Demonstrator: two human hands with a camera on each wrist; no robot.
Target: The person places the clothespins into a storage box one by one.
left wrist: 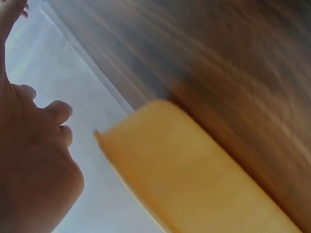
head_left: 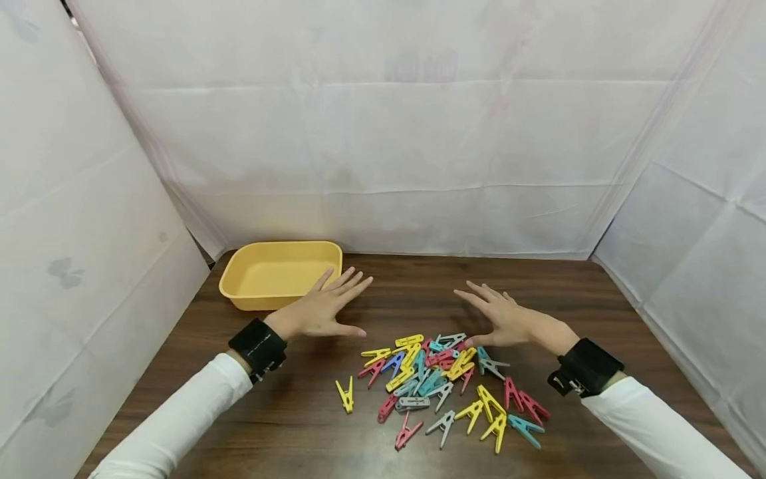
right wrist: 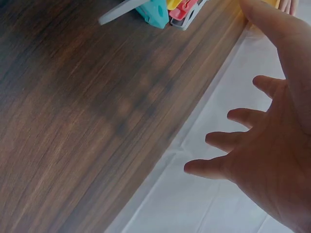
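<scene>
Both hands hover flat over the dark wooden table point(head_left: 598, 306), fingers spread, holding nothing. My left hand point(head_left: 326, 309) is just right of a yellow plastic tub point(head_left: 280, 274), its fingertips near the tub's corner; the left wrist view shows the tub point(left wrist: 194, 179) beside the palm point(left wrist: 34, 165). My right hand point(head_left: 505, 318) is above the far edge of a heap of coloured clothes pegs point(head_left: 443, 379). In the right wrist view the spread fingers point(right wrist: 233, 145) show, with a few pegs point(right wrist: 160, 9) at the top edge.
White sheeting point(head_left: 383, 133) walls in the table at the back and both sides. A single yellow peg point(head_left: 345, 394) lies apart, left of the heap. The tub looks empty inside. Black wrist straps point(head_left: 258, 347) sit on both white sleeves.
</scene>
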